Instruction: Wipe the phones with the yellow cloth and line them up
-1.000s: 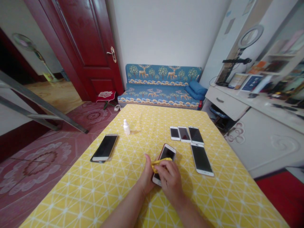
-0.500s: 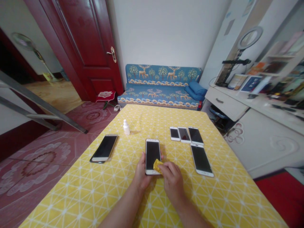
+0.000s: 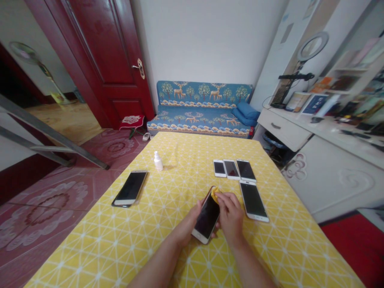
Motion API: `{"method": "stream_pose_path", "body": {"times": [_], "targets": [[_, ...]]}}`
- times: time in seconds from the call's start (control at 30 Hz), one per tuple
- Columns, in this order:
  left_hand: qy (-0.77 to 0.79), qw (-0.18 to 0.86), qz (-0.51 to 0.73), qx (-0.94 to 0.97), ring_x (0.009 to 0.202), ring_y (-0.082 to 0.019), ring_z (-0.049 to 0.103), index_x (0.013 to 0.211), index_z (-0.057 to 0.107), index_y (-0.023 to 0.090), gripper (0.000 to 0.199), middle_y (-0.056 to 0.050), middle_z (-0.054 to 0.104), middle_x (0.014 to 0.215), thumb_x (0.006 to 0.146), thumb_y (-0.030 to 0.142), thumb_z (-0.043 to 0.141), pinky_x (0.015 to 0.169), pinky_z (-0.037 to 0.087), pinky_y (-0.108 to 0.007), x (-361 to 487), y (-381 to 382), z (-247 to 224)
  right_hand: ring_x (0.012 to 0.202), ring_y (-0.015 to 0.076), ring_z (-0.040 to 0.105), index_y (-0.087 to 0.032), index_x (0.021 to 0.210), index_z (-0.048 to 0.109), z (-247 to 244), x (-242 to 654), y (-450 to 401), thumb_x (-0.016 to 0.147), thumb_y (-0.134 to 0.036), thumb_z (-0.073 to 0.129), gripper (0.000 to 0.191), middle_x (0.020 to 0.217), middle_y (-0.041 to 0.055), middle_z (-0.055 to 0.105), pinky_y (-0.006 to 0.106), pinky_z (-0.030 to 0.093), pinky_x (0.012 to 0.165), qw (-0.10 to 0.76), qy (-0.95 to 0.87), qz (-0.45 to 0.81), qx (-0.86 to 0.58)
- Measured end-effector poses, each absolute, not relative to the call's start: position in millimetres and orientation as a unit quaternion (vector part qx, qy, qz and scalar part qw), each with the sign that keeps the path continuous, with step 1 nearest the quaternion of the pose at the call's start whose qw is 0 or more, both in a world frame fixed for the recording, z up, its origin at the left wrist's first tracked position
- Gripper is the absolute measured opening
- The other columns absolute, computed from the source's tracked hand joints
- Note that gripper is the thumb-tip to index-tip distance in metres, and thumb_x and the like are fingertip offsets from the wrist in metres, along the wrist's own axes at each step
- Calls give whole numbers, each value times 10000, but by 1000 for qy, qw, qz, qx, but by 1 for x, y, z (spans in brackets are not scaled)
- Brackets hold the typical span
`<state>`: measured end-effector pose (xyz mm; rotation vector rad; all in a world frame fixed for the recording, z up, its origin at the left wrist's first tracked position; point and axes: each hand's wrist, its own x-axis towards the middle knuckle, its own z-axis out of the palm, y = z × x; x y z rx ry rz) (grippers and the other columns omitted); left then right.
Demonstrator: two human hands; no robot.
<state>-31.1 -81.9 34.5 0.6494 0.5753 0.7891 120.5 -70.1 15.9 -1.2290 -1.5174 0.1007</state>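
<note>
My left hand [image 3: 189, 226] grips a dark-screened smartphone [image 3: 207, 216] from below, tilted with its top end to the right. My right hand [image 3: 231, 216] pinches a yellow cloth [image 3: 215, 194] against that phone's top edge, and most of the cloth is hidden by my fingers. On the yellow patterned tablecloth [image 3: 186, 156], a gold-edged smartphone [image 3: 130, 188] lies to my left. A white dropper bottle [image 3: 158, 161] stands beyond it. To the right, a white-framed smartphone [image 3: 253, 201] lies close to my right hand. Beyond that, several more phones lie in a row, including one [image 3: 246, 170] at the row's right end.
A blue deer-patterned sofa [image 3: 201, 108] stands behind the table. A dark red door [image 3: 102, 60] is at the left, with a metal ladder [image 3: 45, 136] leaning nearby. On the right is a white desk [image 3: 324, 128] holding a ring light and clutter.
The phone in my hands has swung from upright to tilted, its top end turning right. The yellow cloth has moved from the phone's lower front to its top edge.
</note>
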Motion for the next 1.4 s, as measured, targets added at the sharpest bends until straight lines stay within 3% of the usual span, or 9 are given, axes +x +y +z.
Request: {"method": "stream_pose_path", "body": {"times": [0.17, 0.33, 0.5, 0.63, 0.77, 0.97, 1.2, 1.4], "targets": [[252, 851, 380, 260, 871, -282, 682, 1258, 539, 153, 550, -189, 664, 1081, 880, 545, 461, 664, 537, -356, -31, -81, 31, 867, 186, 588, -208, 1022, 684, 12, 134, -67, 933, -229, 472, 230, 922, 63, 612, 344, 488, 759, 571, -616, 50, -541], [299, 809, 478, 167, 762, -214, 684, 1064, 639, 92, 418, -143, 713, 926, 850, 445, 574, 717, 533, -317, -32, -71, 22, 777, 168, 555, -237, 982, 705, 17, 112, -86, 911, -158, 472, 256, 824, 39, 602, 316, 433, 687, 477, -736, 22, -479], [290, 819, 487, 94, 705, -223, 680, 1031, 654, 48, 487, -132, 718, 797, 899, 468, 447, 681, 543, -337, -43, -60, 24, 729, 153, 512, -234, 881, 698, 29, 84, -108, 888, -85, 471, 272, 764, 19, 583, 314, 365, 680, 394, -816, 48, -420], [310, 819, 471, 107, 795, -250, 689, 1034, 650, 44, 458, -159, 722, 863, 885, 446, 488, 732, 536, -349, -44, -61, 26, 751, 159, 516, -241, 894, 705, 23, 88, -98, 897, -103, 490, 255, 778, 23, 590, 316, 375, 690, 427, -788, 18, -443], [329, 812, 449, 176, 808, -236, 689, 1031, 660, 88, 370, -141, 727, 925, 837, 397, 601, 774, 519, -335, -39, -69, 26, 815, 171, 551, -232, 983, 705, 14, 114, -77, 918, -153, 485, 242, 848, 41, 588, 316, 442, 710, 512, -702, 31, -494], [298, 824, 410, 252, 748, -211, 679, 1053, 667, 77, 368, -150, 723, 941, 825, 363, 626, 691, 504, -286, -38, -73, 30, 874, 196, 591, -201, 978, 694, 16, 133, -71, 911, -251, 525, 189, 924, 61, 608, 352, 491, 761, 617, -570, 79, -536], [314, 800, 485, 160, 681, -157, 644, 915, 662, 111, 230, -74, 708, 799, 787, 303, 668, 663, 499, -251, -37, -66, 20, 869, 170, 597, -225, 1030, 655, 22, 100, -97, 910, -151, 501, 208, 962, 59, 590, 294, 506, 713, 600, -643, 181, -439], [326, 787, 514, 99, 491, -83, 511, 746, 617, 140, 182, 22, 575, 577, 712, 281, 727, 478, 412, -189, -36, -67, 22, 831, 145, 575, -248, 1100, 607, 27, 80, -120, 886, -55, 483, 314, 931, 39, 544, 261, 496, 691, 578, -711, 215, -337]]}}
